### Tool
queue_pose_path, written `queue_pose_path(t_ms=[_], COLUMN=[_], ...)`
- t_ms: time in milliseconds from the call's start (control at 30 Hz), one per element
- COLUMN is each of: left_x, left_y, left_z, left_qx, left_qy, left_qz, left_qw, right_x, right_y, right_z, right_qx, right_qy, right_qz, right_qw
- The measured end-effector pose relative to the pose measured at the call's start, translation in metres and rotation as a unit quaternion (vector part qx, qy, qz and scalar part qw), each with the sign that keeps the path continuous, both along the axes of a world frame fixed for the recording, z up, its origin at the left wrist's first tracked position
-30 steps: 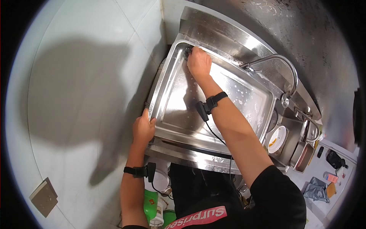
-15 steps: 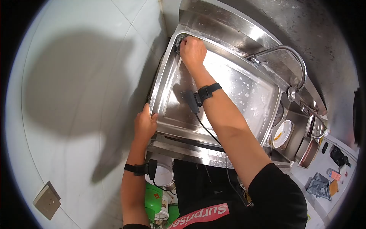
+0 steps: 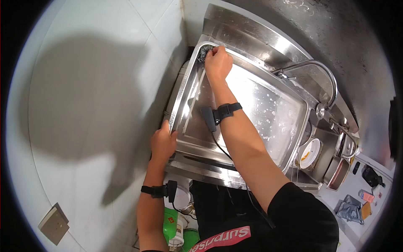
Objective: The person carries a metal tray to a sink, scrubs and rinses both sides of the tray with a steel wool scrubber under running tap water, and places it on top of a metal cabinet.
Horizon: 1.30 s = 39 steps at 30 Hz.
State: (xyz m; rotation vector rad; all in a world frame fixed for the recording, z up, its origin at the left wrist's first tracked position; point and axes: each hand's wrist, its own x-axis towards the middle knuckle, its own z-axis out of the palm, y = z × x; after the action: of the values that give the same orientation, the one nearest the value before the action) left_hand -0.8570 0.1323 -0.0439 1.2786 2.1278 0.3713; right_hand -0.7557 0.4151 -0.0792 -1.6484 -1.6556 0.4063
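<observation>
A large shallow metal tray (image 3: 197,109) rests tilted over the sink, with wet streaks and white suds on its inside. My right hand (image 3: 218,63) is closed on a dark wire scouring pad (image 3: 204,53), pressed into the tray's far left corner. At the near left corner, my left hand (image 3: 163,140) grips the tray's rim, thumb and fingers on either side of the edge.
A curved faucet (image 3: 331,80) arches beyond the tray's right side. Farther right are a white bowl (image 3: 311,152) with orange residue, a metal container (image 3: 339,173) and a grey bag (image 3: 350,209). A tiled wall (image 3: 84,176) stands at left; green containers (image 3: 170,224) are below.
The scouring pad in my right hand has moved slightly along the tray's far left corner, and more of it shows than a second ago. My left hand keeps its hold; the whole view has shifted a little.
</observation>
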Motion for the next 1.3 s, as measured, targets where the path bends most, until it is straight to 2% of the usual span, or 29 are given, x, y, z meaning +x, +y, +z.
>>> queue_pose_path(t_ms=[33,67,200,267,367,433,500,567,600,633,700,767,867,967,1067,1167,1267,1300], left_x=[-0.003,-0.005,-0.002,-0.002,-0.004,-0.003,-0.001,0.004,0.008,0.009,0.005,0.001,-0.001,-0.001,0.005,0.009,0.011,0.009], left_y=[0.000,0.001,-0.002,0.001,0.003,0.001,-0.001,-0.009,-0.008,-0.007,-0.011,-0.007,-0.007,-0.006,-0.003,0.000,-0.006,-0.005], left_z=[-0.001,-0.005,-0.012,-0.011,-0.009,-0.013,-0.017,-0.024,-0.029,-0.031,-0.028,-0.027,-0.025,-0.026,-0.022,-0.021,-0.030,-0.031], left_qx=[0.013,0.022,0.040,0.047,0.067,0.090,0.084,0.113,0.148,0.185,0.151,0.139,0.145,0.173,0.187,0.196,0.201,0.197], left_qy=[-0.007,-0.016,-0.053,-0.063,-0.063,-0.059,-0.047,-0.070,-0.098,-0.125,-0.134,-0.152,-0.186,-0.192,-0.165,-0.115,-0.084,-0.087], left_qz=[0.001,0.001,0.014,0.009,-0.013,-0.023,0.012,0.072,0.110,0.151,0.153,0.151,0.133,0.116,0.125,0.143,0.163,0.163], left_qw=[1.000,1.000,0.998,0.997,0.996,0.994,0.995,0.989,0.978,0.963,0.967,0.967,0.963,0.959,0.960,0.963,0.962,0.963], right_x=[-0.004,-0.007,0.014,0.025,0.041,0.040,0.028,0.020,0.017,0.020,0.035,0.045,0.041,0.049,0.087,0.134,0.134,0.120], right_y=[-0.007,-0.009,-0.038,-0.085,-0.137,-0.115,-0.069,-0.050,-0.060,-0.079,-0.142,-0.202,-0.253,-0.255,-0.235,-0.225,-0.242,-0.240], right_z=[-0.002,-0.006,0.001,0.003,0.018,0.013,0.000,0.021,0.020,0.019,0.018,0.020,0.012,0.017,0.027,0.030,0.010,0.014], right_qx=[0.011,0.029,0.061,0.000,-0.073,-0.067,0.064,-0.093,-0.073,-0.096,-0.145,-0.146,-0.207,-0.224,-0.250,-0.303,-0.203,-0.177], right_qy=[0.045,0.031,0.078,0.064,0.119,0.097,0.109,0.140,0.130,0.136,0.147,0.202,0.162,0.139,0.018,-0.100,-0.035,-0.030], right_qz=[-0.007,0.005,0.176,0.232,0.321,0.294,0.207,0.171,0.171,0.207,0.282,0.342,0.386,0.416,0.511,0.528,0.497,0.501], right_qw=[0.999,0.999,0.979,0.971,0.937,0.948,0.970,0.971,0.974,0.964,0.937,0.906,0.884,0.870,0.822,0.787,0.843,0.847])
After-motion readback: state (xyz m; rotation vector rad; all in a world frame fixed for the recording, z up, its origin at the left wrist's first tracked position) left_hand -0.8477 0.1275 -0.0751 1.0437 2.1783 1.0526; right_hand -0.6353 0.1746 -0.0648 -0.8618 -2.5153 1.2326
